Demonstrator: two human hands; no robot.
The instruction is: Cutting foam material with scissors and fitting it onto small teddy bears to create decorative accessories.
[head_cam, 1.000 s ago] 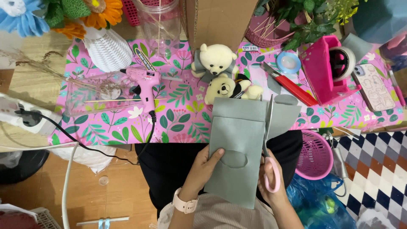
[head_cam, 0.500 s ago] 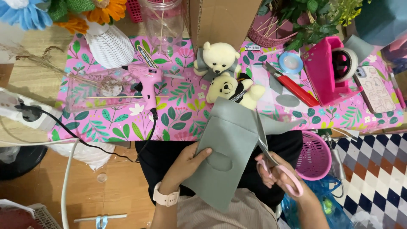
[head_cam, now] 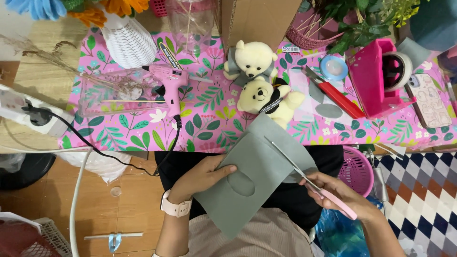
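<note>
Since a moment ago your grey felt sheet [head_cam: 252,178] tilts further right | your left hand [head_cam: 202,175] pinches its left edge over your lap, below the tabletop [head_cam: 143,123] | your right hand [head_cam: 339,192] grips pink-handled scissors [head_cam: 312,183], blades across the felt's right side.

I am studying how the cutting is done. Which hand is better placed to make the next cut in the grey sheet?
The right hand: it holds the pink scissors, blades lying on the grey sheet. The left hand only grips the sheet's edge.
</note>
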